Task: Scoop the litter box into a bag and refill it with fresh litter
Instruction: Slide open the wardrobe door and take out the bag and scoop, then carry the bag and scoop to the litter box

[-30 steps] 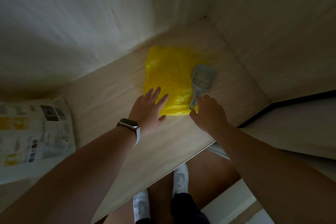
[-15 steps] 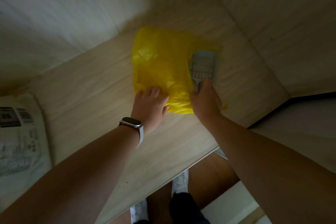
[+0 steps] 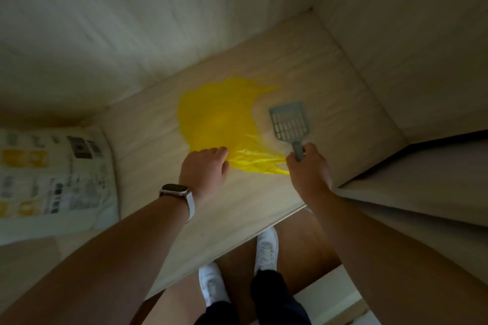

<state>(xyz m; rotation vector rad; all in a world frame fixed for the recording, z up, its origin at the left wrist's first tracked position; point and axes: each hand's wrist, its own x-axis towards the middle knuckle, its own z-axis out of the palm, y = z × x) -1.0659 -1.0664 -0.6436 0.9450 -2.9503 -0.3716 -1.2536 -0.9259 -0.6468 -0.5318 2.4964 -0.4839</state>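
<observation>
A yellow plastic bag (image 3: 219, 116) lies crumpled on a pale wooden shelf (image 3: 330, 82) inside a cupboard. My left hand (image 3: 204, 169), with a watch on its wrist, grips the bag's near edge, fingers curled into the plastic. My right hand (image 3: 309, 169) holds the handle of a grey slotted litter scoop (image 3: 290, 121), whose blade now sits off the bag, just to its right. A white litter sack (image 3: 52, 174) with yellow and black print lies at the left end of the shelf. No litter box is in view.
Cupboard walls close in the shelf at the back and right. An open cupboard door (image 3: 422, 182) stands at the right. Below the shelf edge are a brown floor and my white shoes (image 3: 266, 248).
My left hand went from reaching flat to gripping the bag's near edge. My right hand took the scoop's handle and moved the scoop off the bag to the right. The bag is bunched and pulled nearer.
</observation>
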